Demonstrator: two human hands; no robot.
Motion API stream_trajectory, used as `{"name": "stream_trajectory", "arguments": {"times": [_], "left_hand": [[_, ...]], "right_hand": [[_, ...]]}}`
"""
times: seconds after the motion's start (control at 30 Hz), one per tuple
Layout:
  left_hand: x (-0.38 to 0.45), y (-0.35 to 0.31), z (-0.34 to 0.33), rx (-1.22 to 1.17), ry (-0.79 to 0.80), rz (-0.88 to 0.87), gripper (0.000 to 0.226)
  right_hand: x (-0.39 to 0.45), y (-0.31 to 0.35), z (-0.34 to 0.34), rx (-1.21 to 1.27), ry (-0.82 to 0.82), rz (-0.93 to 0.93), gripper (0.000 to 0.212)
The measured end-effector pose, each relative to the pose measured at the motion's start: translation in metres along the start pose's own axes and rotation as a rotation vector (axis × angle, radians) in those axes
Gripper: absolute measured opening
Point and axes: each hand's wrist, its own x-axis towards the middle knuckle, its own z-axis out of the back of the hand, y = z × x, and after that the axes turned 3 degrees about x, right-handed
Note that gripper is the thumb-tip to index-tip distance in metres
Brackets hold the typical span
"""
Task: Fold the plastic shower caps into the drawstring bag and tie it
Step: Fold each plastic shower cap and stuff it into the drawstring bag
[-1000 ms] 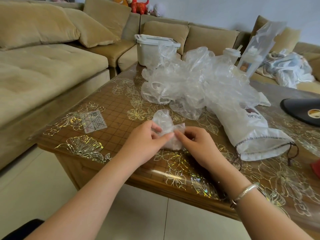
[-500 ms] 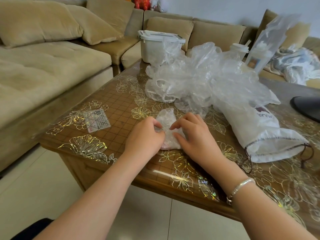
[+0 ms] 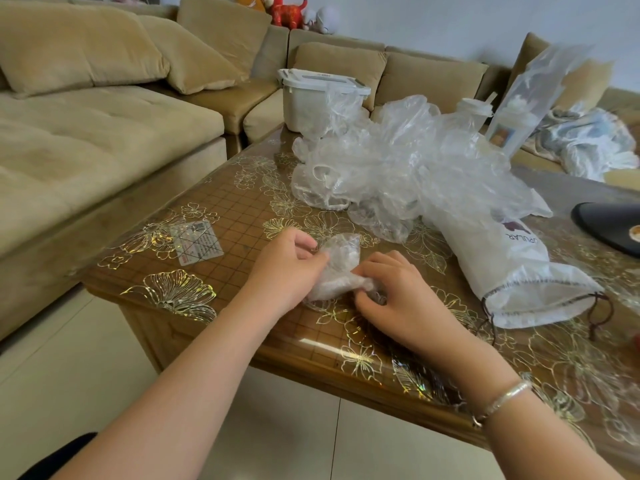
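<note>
Both hands have slid apart since half a second ago, right hand (image 3: pixel 398 299) dropping nearer the table edge. It pinches the lower end of the folded shower cap (image 3: pixel 337 270), fingers curled round the plastic; left hand (image 3: pixel 289 268) pinches the cap's upper left side. Cap lies on the floral table (image 3: pixel 242 334), in front of the loose pile of shower caps (image 3: pixel 398 168). Right of it lies the white drawstring bag (image 3: pixel 512 268), mouth open, upside-down lettering reading partly "PULAR". A printed label (image 3: pixel 197 242) sits left, its writing too small to read.
</note>
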Motion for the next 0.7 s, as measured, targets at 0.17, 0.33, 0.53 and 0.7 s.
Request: {"name": "stream_trajectory", "arguments": {"times": [0.17, 0.33, 0.53, 0.7], "left_hand": [[-0.017, -0.006, 0.007, -0.075, 0.171, -0.151, 0.037], [-0.014, -0.001, 0.0, -0.013, 0.135, -0.12, 0.015], [-0.014, -0.001, -0.013, 0.44, -0.162, -0.465, 0.029], [-0.015, 0.006, -0.023, 0.785, 0.109, -0.392, 0.054]], "right_hand": [[-0.004, 0.001, 0.007, 0.159, 0.025, -0.091, 0.008], [-0.001, 0.003, 0.009, 0.45, -0.078, -0.257, 0.021], [0.008, -0.001, -0.002, 0.434, -0.128, -0.332, 0.01], [0.015, -0.003, -0.008, 0.286, -0.166, -0.357, 0.009]]}}
